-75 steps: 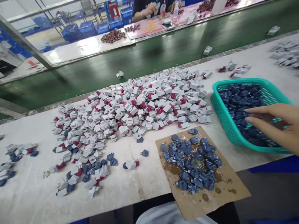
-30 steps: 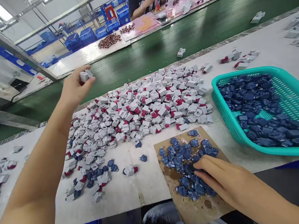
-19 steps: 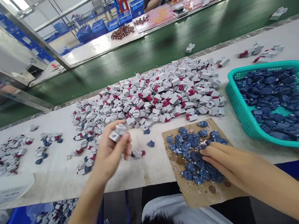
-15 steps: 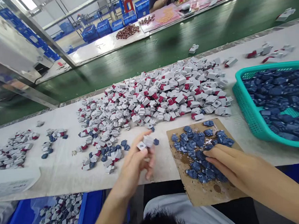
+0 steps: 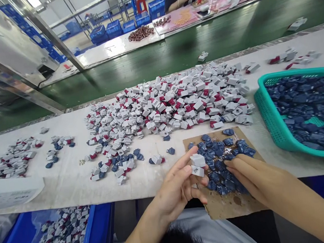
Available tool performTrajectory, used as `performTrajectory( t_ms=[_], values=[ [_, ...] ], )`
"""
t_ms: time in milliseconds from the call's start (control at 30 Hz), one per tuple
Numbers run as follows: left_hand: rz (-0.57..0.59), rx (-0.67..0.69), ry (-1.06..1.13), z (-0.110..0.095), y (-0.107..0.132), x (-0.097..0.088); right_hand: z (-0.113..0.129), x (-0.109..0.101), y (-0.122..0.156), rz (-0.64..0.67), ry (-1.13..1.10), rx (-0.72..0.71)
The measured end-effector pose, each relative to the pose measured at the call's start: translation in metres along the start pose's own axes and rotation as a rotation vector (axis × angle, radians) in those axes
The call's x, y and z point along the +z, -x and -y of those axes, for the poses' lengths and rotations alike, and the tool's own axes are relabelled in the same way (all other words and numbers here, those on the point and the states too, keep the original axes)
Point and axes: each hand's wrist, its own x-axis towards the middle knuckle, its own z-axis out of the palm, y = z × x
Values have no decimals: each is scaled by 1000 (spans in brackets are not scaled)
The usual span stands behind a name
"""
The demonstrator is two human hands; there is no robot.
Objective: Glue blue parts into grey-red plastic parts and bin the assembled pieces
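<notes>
- While I am monitoring from a distance, I am seeing the left hand (image 5: pixel 180 188) pinching two white plastic blocks (image 5: pixel 197 166) between its fingers (image 5: pixel 188 168), just above the cardboard sheet (image 5: pixel 229 209).
- Right hand (image 5: pixel 256 179) is lying on the blue parts (image 5: pixel 218 176) spread over that sheet, its fingers (image 5: pixel 238 166) closing together; I cannot tell whether they are holding one.
- Large heap of white-and-red blocks (image 5: pixel 172 113) is sitting loose on the worktop (image 5: pixel 58 191), with blue parts mingling along its near edge. I am logging this as the bulk outstanding.
- Teal plastic basket (image 5: pixel 272 106) is carrying a deep layer of blue parts, and the blue bin (image 5: pixel 99 229) below the worktop's front edge is holding more white-and-red blocks. I am judging these as the share already dealt with, the smaller portion so far.
</notes>
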Motion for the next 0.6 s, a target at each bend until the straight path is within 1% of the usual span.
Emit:
performTrajectory(
  t_ms=[100, 167, 233, 333, 400, 467, 600],
  values=[
    [-9, -9, 8, 4, -1, 1, -2, -1, -4, -25, -65, -30],
    [-47, 20, -46, 7, -2, 2, -2, -7, -7, -24, -173, 26],
    [-127, 85, -111, 9, -4, 3, 1, -15, -10, -52, -303, 112],
    [-226, 180, -162, 11, -6, 8, 16, -27, -15, -131, -425, 197],
    [-235, 192, -175, 11, -5, 13, 30, -33, -19, -171, -475, 224],
    [-218, 183, -176, 10, -3, 16, 42, -34, -23, -210, -510, 242],
    [-179, 194, -164, 10, -2, 18, 53, -33, -26, -220, -513, 205]
  ],
)
